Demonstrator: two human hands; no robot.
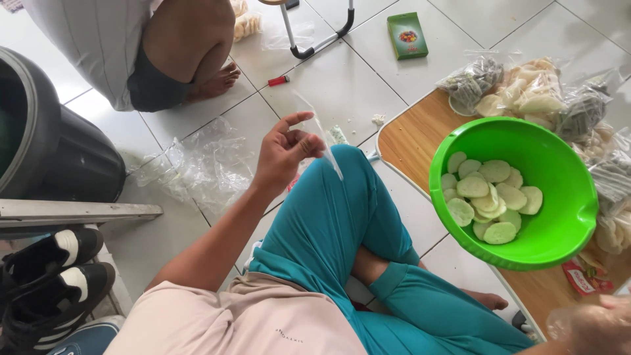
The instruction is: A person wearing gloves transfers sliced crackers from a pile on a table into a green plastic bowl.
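Note:
My left hand point(284, 150) is raised above my left knee and pinches a thin clear plastic bag point(322, 135) between thumb and fingers; the bag hangs down over my teal trousers. A green plastic bowl point(559, 217) with several pale round crackers point(490, 197) stands tilted on the low wooden table point(411, 135) at the right. My right hand point(595, 327), covered in a clear plastic glove, shows only partly at the lower right corner, below the bowl; what it holds is hidden.
Clear bags of crackers and dark snacks point(536, 92) lie at the table's far side. Crumpled plastic point(197, 164), a red lighter point(278, 81) and a green box point(407, 35) lie on the tiled floor. Another person's leg point(190, 52) is at top left, a black bin point(46, 138) and shoes point(52, 276) at left.

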